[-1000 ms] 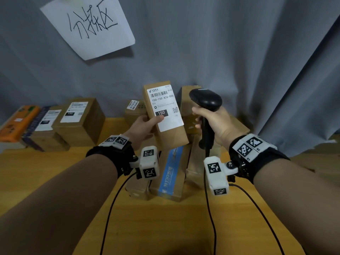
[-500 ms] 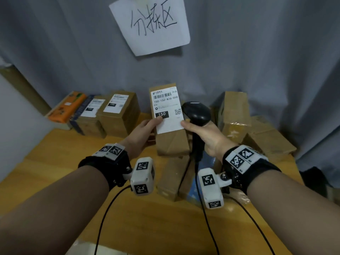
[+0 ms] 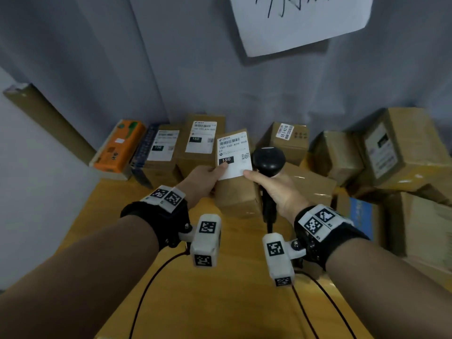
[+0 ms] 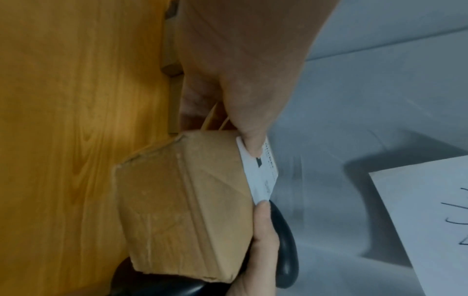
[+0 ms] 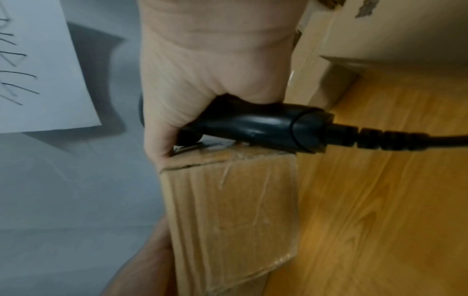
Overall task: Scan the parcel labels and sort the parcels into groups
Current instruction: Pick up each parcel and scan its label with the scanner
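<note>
Left hand: grips the held parcel from its left side, thumb on the white shipping label, fingers behind the box out of sight. Left wrist view confirms the thumb pressed on the label edge.
Right hand: wrapped round the handle of a black barcode scanner, thumb tip touching the label's lower right corner. Right wrist view shows the handle in the palm, cable leaving to the right.
Held parcel: brown carton, upright, raised above the wooden table, label facing the head camera. Print reads 150-150-A26-050, plus a black "150" block.
Scanner: head sits just right of the parcel, level with the label. Which way its window faces: can't tell.
Left group: orange box, dark-edged parcel with a "150" label and a taller carton labelled "150", side by side against the grey curtain.
Right pile: unsorted cartons, one with a sticker reading 55-34316, a large carton at the far right, a blue-printed box below it.
Sign: white paper with handwriting pinned to the curtain, top cut off.
</note>
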{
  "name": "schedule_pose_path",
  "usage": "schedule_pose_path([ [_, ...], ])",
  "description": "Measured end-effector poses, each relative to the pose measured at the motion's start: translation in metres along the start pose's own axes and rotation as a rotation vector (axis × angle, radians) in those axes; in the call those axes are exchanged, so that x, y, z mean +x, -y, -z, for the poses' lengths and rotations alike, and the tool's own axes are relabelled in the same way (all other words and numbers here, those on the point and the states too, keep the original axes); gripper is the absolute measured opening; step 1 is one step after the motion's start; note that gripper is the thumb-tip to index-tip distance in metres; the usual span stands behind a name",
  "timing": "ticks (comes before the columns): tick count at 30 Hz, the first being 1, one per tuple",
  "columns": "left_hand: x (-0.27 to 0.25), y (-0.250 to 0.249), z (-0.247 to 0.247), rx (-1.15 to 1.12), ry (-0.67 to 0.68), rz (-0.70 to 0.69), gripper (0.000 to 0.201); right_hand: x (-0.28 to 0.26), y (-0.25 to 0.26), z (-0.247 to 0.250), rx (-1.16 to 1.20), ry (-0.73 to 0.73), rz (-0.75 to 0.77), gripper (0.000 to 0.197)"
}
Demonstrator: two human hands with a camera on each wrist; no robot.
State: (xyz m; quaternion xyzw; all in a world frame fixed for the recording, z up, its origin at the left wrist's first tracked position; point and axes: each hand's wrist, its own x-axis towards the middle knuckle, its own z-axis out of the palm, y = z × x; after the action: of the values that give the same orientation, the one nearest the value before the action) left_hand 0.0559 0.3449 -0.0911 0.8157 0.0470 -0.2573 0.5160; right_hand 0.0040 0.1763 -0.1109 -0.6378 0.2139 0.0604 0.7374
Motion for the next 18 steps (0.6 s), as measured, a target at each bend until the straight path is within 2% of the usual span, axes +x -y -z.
schedule_pose_path([
  [3,0.021,0.002,0.019,0.329,0.013,-0.193,0.039,0.017,-0.011,-0.009,-0.005,-0.123,-0.026,0.042],
  [5,0.037,0.005,0.037,0.630,-0.087,-0.311,0.044,0.028,-0.016,-0.011,-0.040,-0.167,-0.049,0.050],
  [7,0.051,0.009,0.054,0.885,-0.131,-0.334,0.060,0.040,-0.019,-0.010,-0.088,-0.215,-0.031,0.043],
  [10,0.071,0.021,0.073,1.205,-0.066,-0.307,0.080,0.051,-0.022,-0.008,-0.102,-0.261,-0.031,0.035],
  [13,0.085,0.040,0.082,1.291,-0.017,-0.313,0.079,0.057,-0.025,-0.007,-0.063,-0.261,-0.078,0.025],
  [18,0.078,0.049,0.084,1.232,-0.079,-0.377,0.063,0.068,-0.030,-0.014,-0.061,-0.260,-0.081,0.018],
])
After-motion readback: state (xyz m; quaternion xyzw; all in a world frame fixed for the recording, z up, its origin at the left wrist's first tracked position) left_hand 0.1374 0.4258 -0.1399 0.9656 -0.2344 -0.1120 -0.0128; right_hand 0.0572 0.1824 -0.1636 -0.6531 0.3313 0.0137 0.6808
